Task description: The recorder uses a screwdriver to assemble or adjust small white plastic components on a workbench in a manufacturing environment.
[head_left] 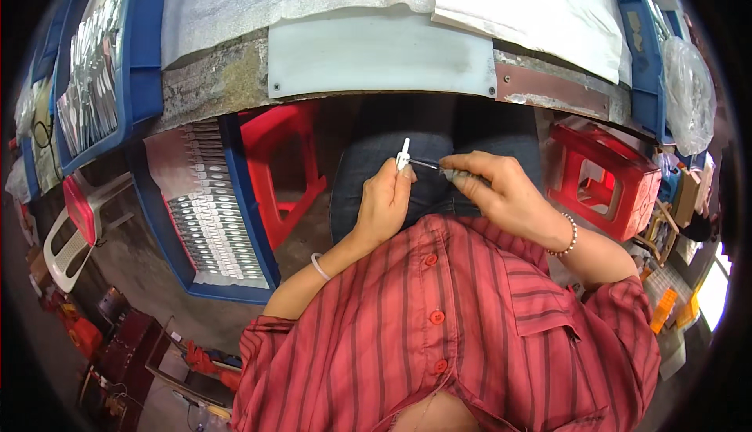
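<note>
My left hand [385,203] is closed, its thumb and fingers pinching a small white piece with a narrow tip [404,153] that points up. My right hand [501,195] is closed round the grey end of a thin metal tool [424,164]. The tool's slim shaft reaches left and meets the side of the white piece, or lies just behind it. Both hands are above my lap, in front of the table edge. What exactly the white piece is cannot be made out.
Ahead stands a worktable with a pale plate [376,56] on its edge and white cloth [525,9]. A blue crate [266,263] of neatly rowed metal-and-white pieces sits at left, another blue crate [141,48] above it. Red stools [274,173] stand on both sides.
</note>
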Tool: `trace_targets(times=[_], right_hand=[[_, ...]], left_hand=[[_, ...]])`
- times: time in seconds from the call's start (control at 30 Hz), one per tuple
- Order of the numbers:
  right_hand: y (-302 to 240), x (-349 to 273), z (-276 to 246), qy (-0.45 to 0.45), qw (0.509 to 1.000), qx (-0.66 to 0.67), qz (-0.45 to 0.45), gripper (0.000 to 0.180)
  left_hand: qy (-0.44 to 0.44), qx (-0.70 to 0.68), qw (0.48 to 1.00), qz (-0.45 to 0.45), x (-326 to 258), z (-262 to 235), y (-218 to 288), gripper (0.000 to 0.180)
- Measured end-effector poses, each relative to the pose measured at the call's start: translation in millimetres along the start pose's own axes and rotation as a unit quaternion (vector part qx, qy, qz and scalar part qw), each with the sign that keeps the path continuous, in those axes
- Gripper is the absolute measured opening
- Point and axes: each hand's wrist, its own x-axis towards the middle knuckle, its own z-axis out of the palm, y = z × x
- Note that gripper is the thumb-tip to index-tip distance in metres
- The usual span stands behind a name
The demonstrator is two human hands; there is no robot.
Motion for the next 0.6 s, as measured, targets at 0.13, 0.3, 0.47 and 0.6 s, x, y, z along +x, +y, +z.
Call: trace_targets(times=[0.13, 0.3, 0.47, 0.6], right_hand=[[-11, 0, 4, -0.041, 0.962, -0.264, -0.050, 0.030], [3, 18, -1, -0.006, 0.994, 0.071, 0.086, 0.023], [-2, 21, -8, -0.053, 0.994, -0.078, 0.061, 0.026], [-7, 15, 4, -0.051, 0.897, -0.403, -0.173, 0.037]], left_hand=[[0.007, 0.013, 1.000, 0.007, 4, 3, -1, 0.022], [0.048, 0.056, 0.995, 0.066, 7, 4, -3, 0.022], [0.003, 0.028, 1.000, 0.004, 7, 1, -1, 0.014], [0.031, 0.074, 0.995, 0.055, 8, 2, -1, 0.013]])
